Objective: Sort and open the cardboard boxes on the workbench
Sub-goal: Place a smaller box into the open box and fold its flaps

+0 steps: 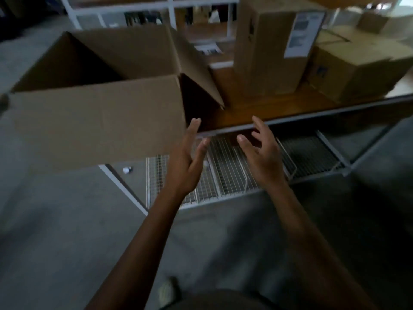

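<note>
Both bare forearms reach up from the bottom edge over the grey floor (67, 242), palms turned toward each other. The left hand (186, 159) has its fingers (194, 129) straight and slightly spread, holding nothing. The tips lie just beside the lower right corner of the open box's near flap; the blur does not show whether they touch the cardboard. The right hand (262, 155) is apart from every box. Its fingers (259, 127) are loosely spread and a little bent, gripping nothing, and the tips lie over the front edge of the desk (263, 108).

The open box (96, 113) fills the left side of the desk. Its near flap hangs out over the front edge toward the camera, its right flap stands tilted outward, and its inside is dark. Behind and to the right of both hands a tall box (263, 57) stands upright with a white label (301, 34) on its side. A low box (357, 72) sits just beside it, further right. Below the desk, under the hands, lies a white wire shelf (225, 173).
</note>
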